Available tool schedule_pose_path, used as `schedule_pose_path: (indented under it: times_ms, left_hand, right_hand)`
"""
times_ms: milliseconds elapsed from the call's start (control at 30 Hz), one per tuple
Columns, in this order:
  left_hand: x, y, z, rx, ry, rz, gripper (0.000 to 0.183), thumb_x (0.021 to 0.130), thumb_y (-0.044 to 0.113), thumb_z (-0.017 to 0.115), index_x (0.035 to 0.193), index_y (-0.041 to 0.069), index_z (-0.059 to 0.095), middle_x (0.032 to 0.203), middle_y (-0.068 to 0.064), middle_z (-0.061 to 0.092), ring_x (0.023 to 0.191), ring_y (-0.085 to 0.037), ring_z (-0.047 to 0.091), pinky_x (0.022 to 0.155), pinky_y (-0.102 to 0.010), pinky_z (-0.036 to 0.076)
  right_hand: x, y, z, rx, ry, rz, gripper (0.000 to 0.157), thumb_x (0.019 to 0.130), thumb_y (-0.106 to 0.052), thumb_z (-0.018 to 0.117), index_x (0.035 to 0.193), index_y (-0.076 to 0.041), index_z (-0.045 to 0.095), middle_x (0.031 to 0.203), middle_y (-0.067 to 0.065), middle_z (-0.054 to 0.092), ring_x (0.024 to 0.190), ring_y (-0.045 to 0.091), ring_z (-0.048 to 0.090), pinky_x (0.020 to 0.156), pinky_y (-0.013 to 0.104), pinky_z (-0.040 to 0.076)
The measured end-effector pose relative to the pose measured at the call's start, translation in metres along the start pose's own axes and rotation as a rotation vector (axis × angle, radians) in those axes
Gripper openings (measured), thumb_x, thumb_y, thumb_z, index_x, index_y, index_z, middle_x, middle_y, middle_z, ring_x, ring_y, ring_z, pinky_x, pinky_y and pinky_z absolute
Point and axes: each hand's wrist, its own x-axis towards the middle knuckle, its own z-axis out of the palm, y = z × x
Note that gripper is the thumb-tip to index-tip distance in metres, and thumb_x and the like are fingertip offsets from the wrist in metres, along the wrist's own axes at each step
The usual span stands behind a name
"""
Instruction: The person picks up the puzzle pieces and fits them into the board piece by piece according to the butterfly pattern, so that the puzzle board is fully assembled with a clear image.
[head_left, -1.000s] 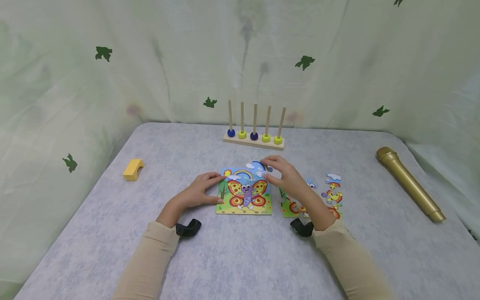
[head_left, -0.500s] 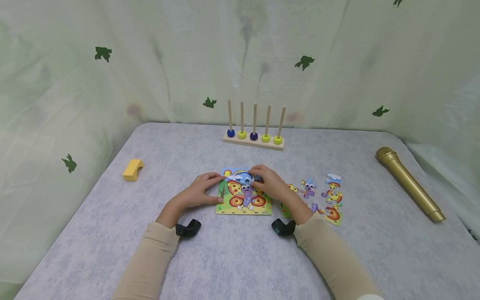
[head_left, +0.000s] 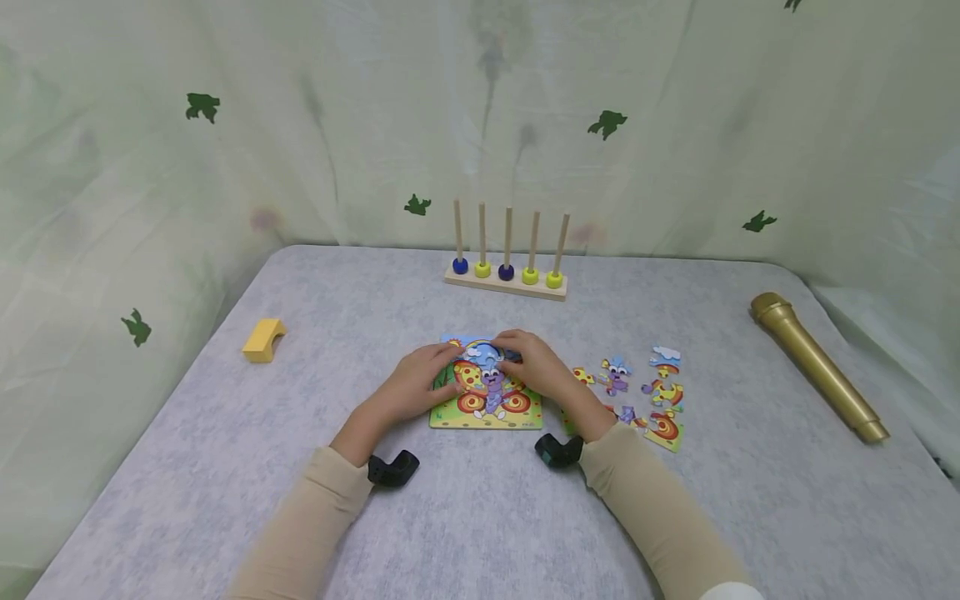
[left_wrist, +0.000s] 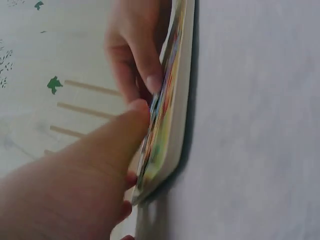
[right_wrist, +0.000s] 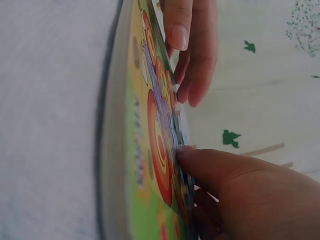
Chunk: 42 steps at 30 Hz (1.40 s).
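Observation:
A square butterfly puzzle board (head_left: 487, 419) lies flat in the middle of the table in the head view. My right hand (head_left: 542, 367) is over its upper right part, thumb and fingers pinching a sky-blue puzzle piece (head_left: 486, 357) against the picture. Part of that piece is hidden by the fingers. From the left, my left hand (head_left: 412, 382) reaches over the board's edge, fingers fairly straight, thumb apart and lower. In the left wrist view the left thumb (left_wrist: 125, 132) is close to the picture surface. The right thumb (right_wrist: 205, 165) touches the piece edge in the right wrist view.
Loose puzzle pieces (head_left: 617, 375) lie right of the board, partly behind the right forearm. Behind stands a peg rack (head_left: 506, 286) with blue and yellow beads. A yellow arch block (head_left: 264, 340) sits at left, a gold microphone (head_left: 821, 367) at right.
My right hand has moved left and down with the puzzle piece, from the board's top right corner onto the picture. My left hand has shifted slightly right, further over the board.

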Motion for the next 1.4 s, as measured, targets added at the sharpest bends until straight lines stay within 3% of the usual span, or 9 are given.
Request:
schedule_pose_path:
  times_ms: [333, 633, 1067, 1300, 1400]
  left_hand:
    - [-0.001, 0.003, 0.007, 0.023, -0.022, -0.039, 0.058, 0.089, 0.046, 0.048, 0.140, 0.024, 0.033, 0.141, -0.009, 0.029, 0.128, -0.031, 0.021, 0.102, -0.049, 0.016]
    - [0.001, 0.003, 0.009, 0.034, -0.017, -0.057, 0.058, 0.089, 0.047, 0.048, 0.140, 0.023, 0.035, 0.141, -0.009, 0.029, 0.128, -0.031, 0.021, 0.101, -0.050, 0.016]
    - [0.000, 0.001, 0.010, 0.022, -0.015, -0.075, 0.062, 0.086, 0.049, 0.052, 0.139, 0.021, 0.036, 0.142, -0.010, 0.026, 0.128, -0.032, 0.020, 0.101, -0.050, 0.016]
    - [-0.001, 0.003, 0.009, 0.003, -0.014, -0.063, 0.063, 0.086, 0.049, 0.052, 0.140, 0.021, 0.036, 0.142, -0.009, 0.027, 0.129, -0.032, 0.020, 0.101, -0.051, 0.016]
    - [0.000, 0.003, 0.009, 0.006, -0.015, -0.064, 0.063, 0.086, 0.050, 0.051, 0.140, 0.022, 0.035, 0.142, -0.008, 0.027, 0.129, -0.032, 0.020, 0.101, -0.051, 0.016]
  right_hand:
    - [0.001, -0.002, 0.000, -0.003, -0.039, 0.007, 0.036, 0.090, -0.014, 0.056, 0.125, -0.009, 0.054, 0.128, 0.009, 0.046, 0.120, 0.026, 0.037, 0.097, 0.041, 0.032]
    - [0.002, -0.002, 0.000, -0.002, -0.051, 0.072, 0.036, 0.090, -0.019, 0.056, 0.126, -0.015, 0.055, 0.134, 0.008, 0.039, 0.124, 0.026, 0.030, 0.099, 0.044, 0.028]
    - [0.003, -0.005, 0.003, -0.060, -0.018, 0.048, 0.037, 0.089, -0.018, 0.057, 0.125, -0.012, 0.054, 0.133, 0.013, 0.039, 0.123, 0.031, 0.032, 0.099, 0.046, 0.028]
    - [-0.002, -0.020, -0.011, 0.060, -0.062, 0.103, 0.056, 0.088, -0.024, 0.059, 0.136, -0.007, 0.037, 0.138, 0.013, 0.033, 0.126, 0.028, 0.030, 0.100, 0.044, 0.027]
    - [-0.012, -0.028, -0.025, 0.123, -0.045, 0.108, 0.062, 0.087, -0.028, 0.060, 0.139, -0.011, 0.031, 0.140, 0.009, 0.029, 0.126, 0.027, 0.030, 0.097, 0.045, 0.030]
